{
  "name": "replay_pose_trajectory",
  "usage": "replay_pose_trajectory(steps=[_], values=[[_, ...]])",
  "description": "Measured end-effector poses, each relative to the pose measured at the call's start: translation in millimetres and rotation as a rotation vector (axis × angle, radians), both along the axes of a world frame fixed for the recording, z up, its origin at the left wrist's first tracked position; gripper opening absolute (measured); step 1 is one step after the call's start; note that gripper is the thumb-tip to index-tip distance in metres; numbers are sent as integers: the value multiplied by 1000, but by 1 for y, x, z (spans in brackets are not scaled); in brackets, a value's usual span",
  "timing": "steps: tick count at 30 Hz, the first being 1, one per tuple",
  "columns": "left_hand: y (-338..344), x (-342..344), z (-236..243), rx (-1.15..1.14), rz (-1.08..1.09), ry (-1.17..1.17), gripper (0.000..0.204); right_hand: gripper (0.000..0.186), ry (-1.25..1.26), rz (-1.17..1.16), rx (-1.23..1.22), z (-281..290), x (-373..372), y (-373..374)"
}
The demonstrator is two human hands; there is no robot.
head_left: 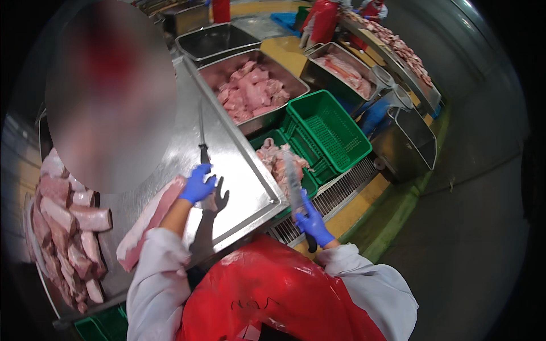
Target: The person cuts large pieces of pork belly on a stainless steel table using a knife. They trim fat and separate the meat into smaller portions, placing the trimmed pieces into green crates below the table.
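My R hand [315,223]: fingers closed round knife [293,181], blade up, prob. to clear table [247,184] edge. My L hand [198,184]: fingers part-curled by sharpening steel [203,152], can't tell if gripping. Meat strip [145,220] on table, just L, prob. for easy reach.

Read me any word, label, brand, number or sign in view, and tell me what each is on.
Red plastic apron: dark handwritten marks, which I won't copy out.
Long steel knife with a black handle: no readable text.
Green perforated plastic crate: no readable text.
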State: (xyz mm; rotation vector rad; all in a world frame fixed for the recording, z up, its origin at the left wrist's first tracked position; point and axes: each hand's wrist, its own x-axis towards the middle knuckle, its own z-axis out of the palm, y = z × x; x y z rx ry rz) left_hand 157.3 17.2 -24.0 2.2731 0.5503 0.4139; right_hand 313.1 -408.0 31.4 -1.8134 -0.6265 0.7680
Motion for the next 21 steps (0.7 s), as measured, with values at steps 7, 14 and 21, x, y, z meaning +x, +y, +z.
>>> replay_pose_trajectory(steps=[7, 14, 21], values=[[-78, -88, -32, 493, -48, 168, 8, 80, 120, -85, 41, 2, 10, 53], [-47, -289, -32, 237, 331, 398, 15, 80, 114, 309, -47, -32, -71, 209], [-99, -560, -6, 260, 752, 429, 12, 84, 143, 169, -96, -54, -108, 358]])
